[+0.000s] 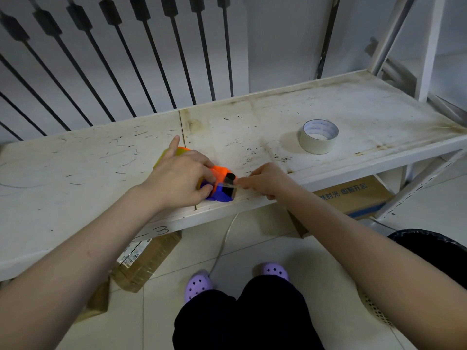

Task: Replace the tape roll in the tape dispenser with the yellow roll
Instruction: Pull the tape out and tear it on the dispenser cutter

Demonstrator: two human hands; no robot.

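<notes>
Left hand was down on the tape dispenser, and that grip was closed round its body: thumb under, fingers curled over the top, index finger poking straight out toward the back of the shelf. The dispenser sat at the shelf's front edge, just beside the seam between two panels, with a bright orange upper shell, a blue lower part and a black roller at the nose. Peeking out past the left knuckles was the yellow roll, only a curved sliver of it showing, the rest hidden under the hand; whether it was seated on the hub could not be told. Right hand came in at the nose, its grip pinching the end of a clear strip of tape between thumb and fingertips. Well apart to the right, a pale roll lay flat on the stained white shelf, hole up
</notes>
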